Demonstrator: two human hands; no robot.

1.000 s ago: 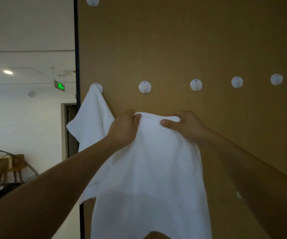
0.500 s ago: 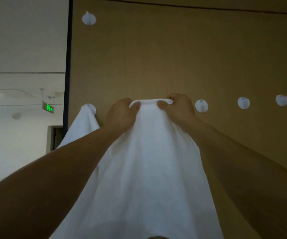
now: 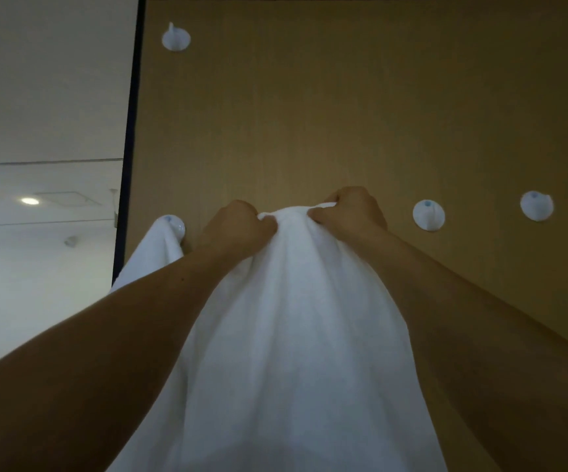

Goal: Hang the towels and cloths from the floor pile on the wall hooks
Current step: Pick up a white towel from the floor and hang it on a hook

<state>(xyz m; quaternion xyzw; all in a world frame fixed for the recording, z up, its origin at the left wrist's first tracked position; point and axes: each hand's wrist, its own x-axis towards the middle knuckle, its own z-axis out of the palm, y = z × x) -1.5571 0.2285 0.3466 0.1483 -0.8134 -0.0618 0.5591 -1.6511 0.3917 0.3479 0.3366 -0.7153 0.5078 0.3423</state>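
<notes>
Head view, the only one. Wood panel point(image 3: 310, 114) fills most of the frame, with white hooks on it in a row and one more, the top hook point(image 3: 176, 38), above the row's left end. Left hand point(image 3: 238, 229) grips the bunched top edge of the towel point(image 3: 293, 318), fingers curled tight into the cloth. Right hand point(image 3: 350, 212) is just beside it and does the same, thumb and fingers pinching the fold. The cloth humps up between the two hands, held against the panel at row height. From there the towel drapes long toward the camera, its bottom edge out of frame. The hump sits in a gap in the row, so a hook likely lies behind it, hidden. Cannot tell whether the cloth has caught on it. Done so far: one hung towel point(image 3: 160, 247) drapes from the end hook point(image 3: 173, 222) at the panel's left edge, partly behind the left forearm. Bare: near hook point(image 3: 428, 215) and far hook point(image 3: 536, 206), both to the right of the right hand, plus the top hook. Step in hand, as judged: seating a second towel on the second hook in the row, not finished while both hands carry it. Left to do: let go, see that it holds, then fetch more. The floor pile is not in view, so the count of cloths remaining is unknown. A ceiling lamp point(image 3: 29, 200) is lit far left, beyond the panel edge.
</notes>
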